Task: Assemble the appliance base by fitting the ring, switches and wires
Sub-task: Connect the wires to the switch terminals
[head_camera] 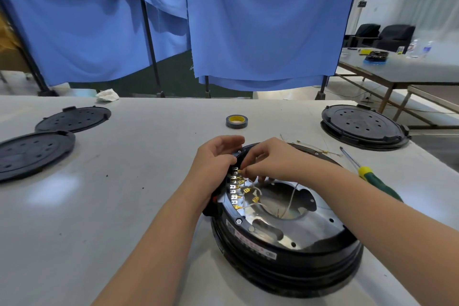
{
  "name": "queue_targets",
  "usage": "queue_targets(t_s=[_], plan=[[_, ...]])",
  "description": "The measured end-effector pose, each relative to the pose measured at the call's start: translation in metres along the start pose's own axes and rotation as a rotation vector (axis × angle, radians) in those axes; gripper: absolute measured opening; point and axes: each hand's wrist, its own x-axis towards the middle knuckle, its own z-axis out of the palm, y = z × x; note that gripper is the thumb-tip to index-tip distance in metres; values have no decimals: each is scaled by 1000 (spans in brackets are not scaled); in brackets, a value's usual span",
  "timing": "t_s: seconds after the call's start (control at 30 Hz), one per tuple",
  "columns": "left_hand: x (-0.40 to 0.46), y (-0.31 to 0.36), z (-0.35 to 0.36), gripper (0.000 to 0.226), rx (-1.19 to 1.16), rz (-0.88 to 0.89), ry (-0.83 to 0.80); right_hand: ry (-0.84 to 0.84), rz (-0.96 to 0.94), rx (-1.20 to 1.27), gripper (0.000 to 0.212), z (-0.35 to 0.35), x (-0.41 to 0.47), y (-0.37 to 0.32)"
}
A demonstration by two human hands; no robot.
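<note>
While the appliance base [285, 238] lies on the white table [136, 181] with its shiny metal plate [310, 226] facing up, both hands work at its far-left rim, where a row of switch terminals [234, 190] runs along the black ring [248, 233]. Left hand [213, 164]: fingers curled over the outer edge of the ring beside the terminals, apparently bracing the switch block from outside. Right hand [265, 159]: fingers bent down and bunched narrow over the top terminals, seemingly pinching a wire end; the exact contact is hidden under the fingers. Thin white wires [253, 194] with small yellow connectors [247, 190] loop from the terminals toward the central opening. Judgement on handling: base looks heavy and stiff, and should stay put under light pushes, so no need to clamp it hard. Wires are limp and light, and are best held by the yellow connector, not the strand, since pulling the strand may strain the crimp. Terminals are small, thin metal tabs and likely bend if pushed off-axis. Plate edge may be sharp. Near the work: tape roll [236, 121] beyond the hands, screwdriver [367, 174] just right of the base, spare black covers [37, 151] to the left.
</note>
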Motion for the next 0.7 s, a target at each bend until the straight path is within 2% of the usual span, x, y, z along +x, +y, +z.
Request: queue_targets(t_s=[0.7], plan=[[0,-2,-1,39,83,14,-17,-16,38,97,11,3,-2,5]])
